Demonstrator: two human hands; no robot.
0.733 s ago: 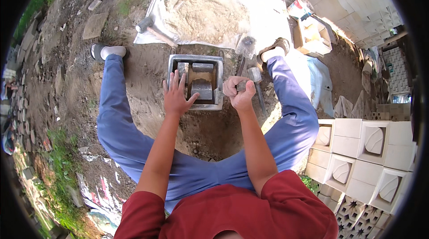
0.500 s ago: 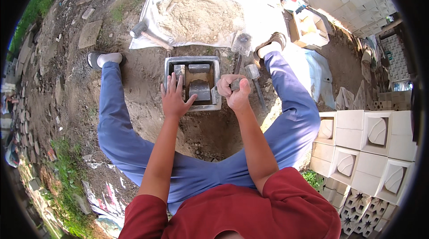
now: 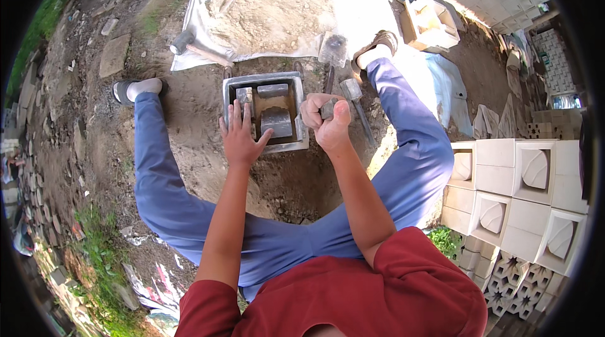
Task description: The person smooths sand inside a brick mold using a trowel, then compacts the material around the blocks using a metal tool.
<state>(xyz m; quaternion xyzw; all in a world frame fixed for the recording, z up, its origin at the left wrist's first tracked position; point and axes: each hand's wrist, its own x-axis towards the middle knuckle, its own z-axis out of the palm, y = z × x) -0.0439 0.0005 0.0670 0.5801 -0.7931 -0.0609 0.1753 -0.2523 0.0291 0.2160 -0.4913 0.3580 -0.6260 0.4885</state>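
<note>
Two hands meet at the grey frame (image 3: 288, 146) on the ground (image 3: 189, 100): the left hand (image 3: 241, 143) spreads empty fingers over its near-left side; the right hand (image 3: 328, 127), beside it, curls fingers round a grey block (image 3: 328, 108). Best keep the left palm flat, steadying.

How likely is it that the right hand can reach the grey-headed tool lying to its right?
Probably yes: the grey-headed tool lies close to the right hand with nothing visible between them, though the hand would likely need to release the grey lump it holds.
</note>
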